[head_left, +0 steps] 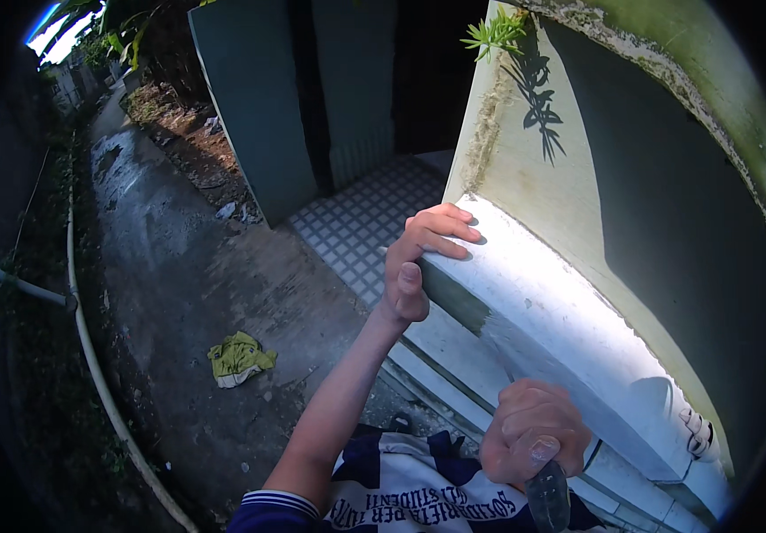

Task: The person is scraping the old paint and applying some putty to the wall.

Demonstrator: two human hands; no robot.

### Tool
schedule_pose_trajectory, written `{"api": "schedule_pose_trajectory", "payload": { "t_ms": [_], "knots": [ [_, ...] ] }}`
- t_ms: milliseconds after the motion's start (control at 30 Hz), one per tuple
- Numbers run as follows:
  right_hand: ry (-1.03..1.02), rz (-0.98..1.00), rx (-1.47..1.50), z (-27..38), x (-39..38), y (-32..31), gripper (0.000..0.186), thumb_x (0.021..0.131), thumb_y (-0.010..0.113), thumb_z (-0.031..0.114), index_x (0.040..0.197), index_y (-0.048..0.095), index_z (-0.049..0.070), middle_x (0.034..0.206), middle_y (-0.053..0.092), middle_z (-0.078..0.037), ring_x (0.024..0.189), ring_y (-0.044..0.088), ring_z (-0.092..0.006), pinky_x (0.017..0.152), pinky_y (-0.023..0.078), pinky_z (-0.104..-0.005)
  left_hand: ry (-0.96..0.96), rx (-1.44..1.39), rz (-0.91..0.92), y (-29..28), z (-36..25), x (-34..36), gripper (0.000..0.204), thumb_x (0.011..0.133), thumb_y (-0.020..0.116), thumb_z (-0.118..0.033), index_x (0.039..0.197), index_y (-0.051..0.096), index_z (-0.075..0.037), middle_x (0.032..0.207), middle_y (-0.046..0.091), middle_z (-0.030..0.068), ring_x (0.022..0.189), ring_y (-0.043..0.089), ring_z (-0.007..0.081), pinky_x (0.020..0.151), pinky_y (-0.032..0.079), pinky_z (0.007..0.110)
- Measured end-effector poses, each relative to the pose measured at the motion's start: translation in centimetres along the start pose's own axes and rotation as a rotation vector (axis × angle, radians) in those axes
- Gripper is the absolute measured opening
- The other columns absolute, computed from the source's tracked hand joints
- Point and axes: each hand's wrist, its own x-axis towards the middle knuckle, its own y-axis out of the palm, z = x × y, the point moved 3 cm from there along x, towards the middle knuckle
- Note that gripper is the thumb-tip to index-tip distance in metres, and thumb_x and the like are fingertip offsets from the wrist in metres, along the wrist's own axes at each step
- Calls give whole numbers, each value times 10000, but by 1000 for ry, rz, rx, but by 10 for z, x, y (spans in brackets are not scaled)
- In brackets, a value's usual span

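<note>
Right grip (536,428): closed in a fist around a dark handle (549,502), the thumb lying over it.
Handle's lie: its visible end stuck out below the fist, long axis pointing roughly back toward the person's body; from where I stood, the far end was lost behind the knuckles, so I could not tell what sort of tool it was.
Left grip (408,249): not closed on anything; fingers spread over the near corner of the white ledge (547,280), thumb standing apart.
Ledge: ran lengthwise from the left grip's corner at upper left down to the lower right, along the foot of the pale wall (534,151); its top lay up and to the right of the fist.
Front face: a dark greenish patch (454,296) sat just below the left fingers, and a pale smeared stretch (521,346) began right beside it.
Relation that counted: that smear lay straight beyond the right knuckles, a little to the left, between the two grips; the right was the nearer to its lower part, though I could not tell whether anything touched the face.
</note>
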Motion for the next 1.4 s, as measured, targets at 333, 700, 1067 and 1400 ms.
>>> {"api": "schedule_pose_trajectory", "payload": {
  "t_ms": [333,700,1067,1400],
  "knots": [
    [228,171,-89,-16,2,10,331,983,492,89,677,364,93,469,394,12,339,350,-94,336,328,-253,-23,-11,2,1,-1,2,610,1042,227,-514,940,620,-59,1074,681,148,1138,576,304,1031,383,464],
    [49,-10,59,-7,-9,-6,312,984,499,103,699,383,50,473,449,-23,333,396,-115,310,355,-288,-33,-17,12,-1,-3,-2,633,1044,208,-535,960,615,-58,1081,675,159,1145,569,310,1033,389,489],
    [9,-42,39,-3,-7,-5,318,1009,512,151,732,405,39,490,492,-52,327,420,-118,312,397,-296,-73,4,1,-1,-4,-3,654,1033,202,-569,967,606,-59,1100,667,160,1182,553,328,1036,386,515],
    [105,5,22,-13,-1,2,303,988,502,81,706,401,35,478,450,-41,330,404,-133,316,392,-310,-101,3,17,2,-8,-5,650,1031,214,-569,977,607,-54,1110,667,154,1189,553,327,1039,388,517]
  ]
}}
